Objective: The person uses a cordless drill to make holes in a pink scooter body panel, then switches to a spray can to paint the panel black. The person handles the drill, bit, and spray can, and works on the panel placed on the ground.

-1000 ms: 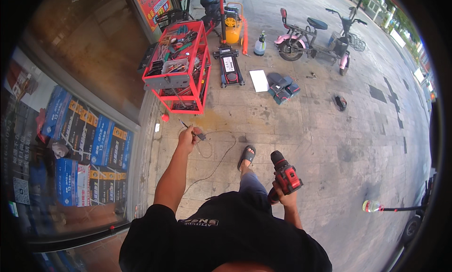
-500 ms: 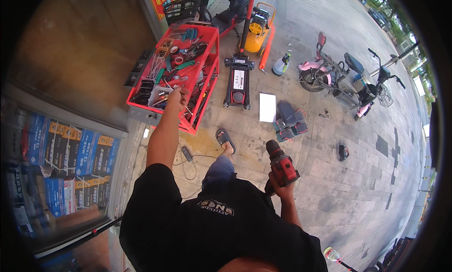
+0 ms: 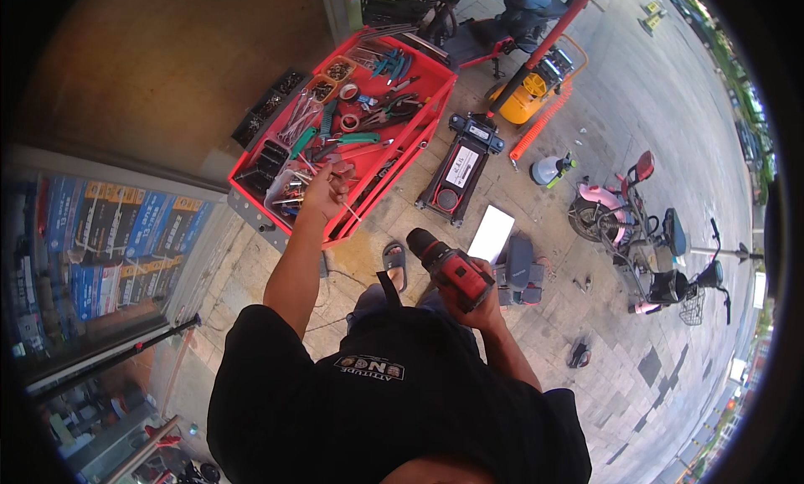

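Observation:
My right hand (image 3: 481,306) grips a red and black cordless drill (image 3: 459,276) in front of my body, its chuck pointing up and left. My left arm stretches out over a red tool cart (image 3: 425,136). Above the near end of its top tray, my left hand (image 3: 325,193) has its fingers bent together. A thin light rod (image 3: 350,211) shows by the fingertips; what the fingers hold is partly hidden. Beside this hand are a pale bin (image 3: 289,187) of small tools and a green-handled tool (image 3: 358,138). Pliers (image 3: 394,113) and tape rolls (image 3: 348,91) lie farther back.
Right of the cart stand a black floor jack (image 3: 456,170) and a yellow air compressor (image 3: 519,103). A white sheet (image 3: 492,234), a dark case (image 3: 519,262) and a spray bottle (image 3: 548,171) are on the paving. A pink scooter (image 3: 615,212) is parked at the right. Boxes (image 3: 126,224) fill shelves at left.
The view has turned, so the cart and jack look tilted to the right. My right hand has brought the drill up and left. My left hand stays over the cart's near end.

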`<control>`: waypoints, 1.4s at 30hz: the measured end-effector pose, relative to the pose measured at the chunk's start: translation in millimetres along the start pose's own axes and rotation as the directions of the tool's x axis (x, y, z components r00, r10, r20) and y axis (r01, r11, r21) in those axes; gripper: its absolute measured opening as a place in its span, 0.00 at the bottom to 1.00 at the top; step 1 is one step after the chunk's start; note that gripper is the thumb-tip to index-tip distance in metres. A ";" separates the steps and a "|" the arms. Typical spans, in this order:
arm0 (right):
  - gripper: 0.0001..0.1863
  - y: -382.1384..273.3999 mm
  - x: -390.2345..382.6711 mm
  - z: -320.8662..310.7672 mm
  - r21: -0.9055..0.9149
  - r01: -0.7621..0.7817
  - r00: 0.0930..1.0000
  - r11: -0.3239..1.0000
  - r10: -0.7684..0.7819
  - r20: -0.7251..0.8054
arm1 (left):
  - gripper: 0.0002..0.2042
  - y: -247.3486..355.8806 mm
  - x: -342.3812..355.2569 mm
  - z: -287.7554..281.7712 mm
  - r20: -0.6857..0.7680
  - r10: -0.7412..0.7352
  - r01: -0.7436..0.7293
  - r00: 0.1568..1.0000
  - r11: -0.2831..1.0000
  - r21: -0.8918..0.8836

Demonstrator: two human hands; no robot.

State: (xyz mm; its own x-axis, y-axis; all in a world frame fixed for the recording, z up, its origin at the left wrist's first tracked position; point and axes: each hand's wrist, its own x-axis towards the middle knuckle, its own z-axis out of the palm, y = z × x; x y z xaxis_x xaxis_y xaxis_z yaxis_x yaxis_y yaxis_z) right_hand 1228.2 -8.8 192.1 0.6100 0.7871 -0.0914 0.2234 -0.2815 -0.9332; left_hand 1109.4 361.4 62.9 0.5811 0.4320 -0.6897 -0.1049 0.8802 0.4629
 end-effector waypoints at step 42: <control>0.31 -24.3 -61.8 58.1 0.305 -0.765 -0.232 0.567 -0.684 0.691 | 0.22 -234.4 -427.8 178.0 -0.317 0.949 -0.799 0.010 0.198 0.568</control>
State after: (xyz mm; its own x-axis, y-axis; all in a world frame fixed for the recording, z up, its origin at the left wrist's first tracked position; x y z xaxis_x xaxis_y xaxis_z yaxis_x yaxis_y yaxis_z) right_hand 1140.8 -18.7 200.2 -0.8198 0.3897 0.4196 -0.5719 -0.5942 -0.5656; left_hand 1029.1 -64.7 348.5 -0.3492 0.9014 0.2560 -0.0261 -0.2824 0.9589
